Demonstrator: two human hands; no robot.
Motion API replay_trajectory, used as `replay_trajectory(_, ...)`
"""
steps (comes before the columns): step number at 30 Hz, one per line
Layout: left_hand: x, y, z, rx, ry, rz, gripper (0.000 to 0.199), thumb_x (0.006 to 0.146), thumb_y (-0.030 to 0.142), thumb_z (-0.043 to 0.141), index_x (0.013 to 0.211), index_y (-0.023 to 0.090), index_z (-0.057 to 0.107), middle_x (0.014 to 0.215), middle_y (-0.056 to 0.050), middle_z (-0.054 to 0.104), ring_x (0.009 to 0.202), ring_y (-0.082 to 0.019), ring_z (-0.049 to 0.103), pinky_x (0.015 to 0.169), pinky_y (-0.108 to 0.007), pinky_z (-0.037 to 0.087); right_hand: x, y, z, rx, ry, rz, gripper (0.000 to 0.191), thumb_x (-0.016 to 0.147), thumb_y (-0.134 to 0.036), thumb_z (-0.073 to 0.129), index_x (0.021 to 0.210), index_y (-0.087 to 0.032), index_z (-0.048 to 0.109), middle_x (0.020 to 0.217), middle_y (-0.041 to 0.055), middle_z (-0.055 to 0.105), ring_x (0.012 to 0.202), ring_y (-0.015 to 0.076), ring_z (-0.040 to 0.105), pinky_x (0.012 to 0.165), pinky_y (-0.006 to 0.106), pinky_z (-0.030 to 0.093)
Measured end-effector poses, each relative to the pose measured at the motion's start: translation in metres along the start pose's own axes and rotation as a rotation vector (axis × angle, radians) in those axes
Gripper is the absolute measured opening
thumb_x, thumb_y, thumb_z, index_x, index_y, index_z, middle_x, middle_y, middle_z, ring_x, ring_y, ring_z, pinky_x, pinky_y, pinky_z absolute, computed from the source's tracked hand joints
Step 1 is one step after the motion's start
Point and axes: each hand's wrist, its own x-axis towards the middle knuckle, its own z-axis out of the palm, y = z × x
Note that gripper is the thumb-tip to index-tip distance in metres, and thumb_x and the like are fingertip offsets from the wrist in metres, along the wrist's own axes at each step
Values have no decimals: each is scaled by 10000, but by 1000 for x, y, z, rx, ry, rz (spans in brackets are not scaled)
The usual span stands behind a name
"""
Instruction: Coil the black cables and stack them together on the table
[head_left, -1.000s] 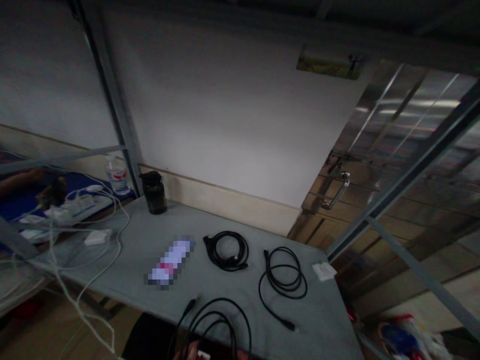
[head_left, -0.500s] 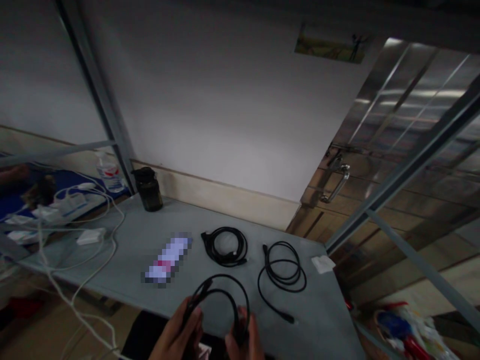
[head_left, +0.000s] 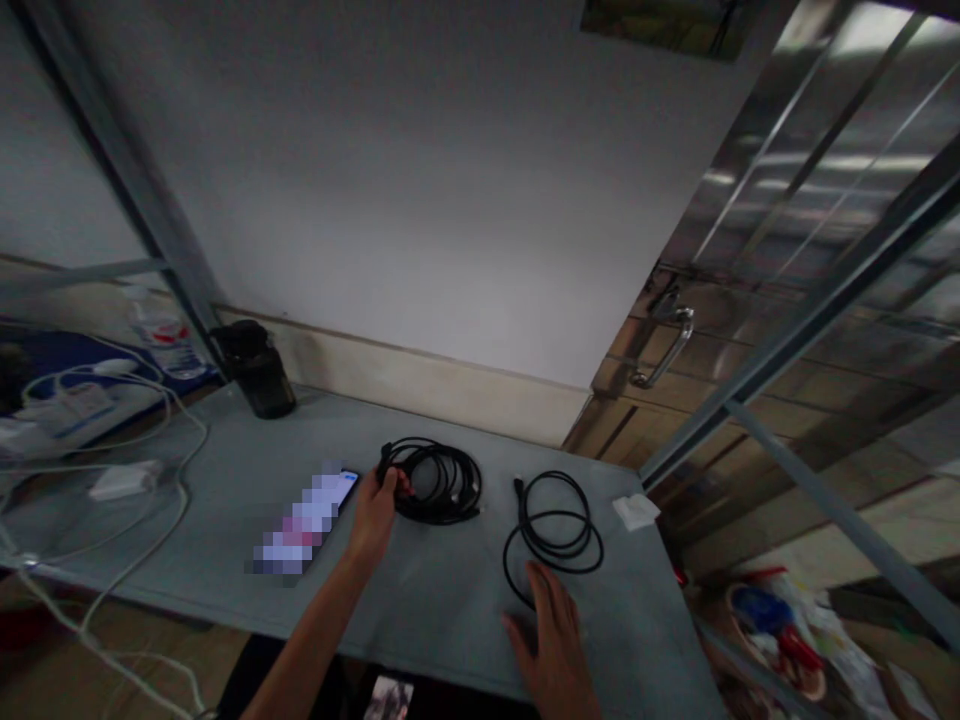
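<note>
- Left hand, fingers closed on the left edge of the coiled black cables, which lie on the grey tabletop.
- Right hand, fingers apart, over the near side of the loosely looped black cable.
- Beyond both, a white wall.

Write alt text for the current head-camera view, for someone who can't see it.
Left hand gripping the left edge of a black cable coil on a grey table; open right hand at the near side of a second coil. A lit smartphone lies left, a dark bottle behind.
</note>
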Motion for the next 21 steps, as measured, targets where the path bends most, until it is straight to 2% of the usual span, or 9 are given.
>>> replay_trajectory(3,6,-17,-10,165,32,49,660,741,778,862,1038,210,704,969,-61,777,950,-292,758,936,-442,617,-5,14,0,-125,6,-84,492,1209,-559,536,1617,-288,576,1508,115,728,1357,322,731,1083,508,647)
replay_trajectory(6,-1,-27,-28,297,25,97,728,744,770,870,1196,215,738,1228,-117,801,1238,-368,740,1155,-527,570,-3,11,-4,-151,0,-129,390,1225,-489,536,1539,-277,628,1460,98,751,1319,291,747,1060,460,641)
replay_trajectory(11,-34,-41,-61,637,60,239,797,881,777,733,1433,205,675,1504,-197,671,1393,-411,685,1236,-614,539,1,1,-13,-112,-34,-102,287,1242,-404,489,1395,-296,707,1411,78,759,1290,259,753,1062,423,628)
replay_trajectory(14,-64,-38,-73,771,32,320,694,954,724,677,1439,227,697,1496,-180,666,1344,-394,707,1240,-623,536,1,-1,-15,-109,-46,-80,288,1246,-394,468,1345,-299,722,1397,74,760,1283,253,755,1050,416,628)
replay_trajectory(17,-104,-36,-88,776,17,328,502,1025,630,656,1349,256,743,1384,-138,727,1171,-336,766,1156,-545,597,0,0,-15,-118,-41,-76,285,1247,-384,462,1343,-298,716,1387,73,761,1276,253,755,1044,419,625)
replay_trajectory(19,-136,-45,-104,770,-42,317,367,1041,583,663,1199,278,790,1221,-105,796,1137,-322,778,1108,-467,618,-2,0,-14,-128,-42,-72,286,1250,-385,452,1351,-300,706,1384,67,762,1273,252,753,1056,427,617)
replay_trajectory(21,-168,-66,-124,797,-163,254,331,1007,605,706,1075,311,841,1064,-88,843,1010,-321,809,1008,-431,660,-3,1,-12,-133,-49,-64,285,1251,-389,448,1356,-300,697,1397,66,756,1291,253,745,1074,433,610)
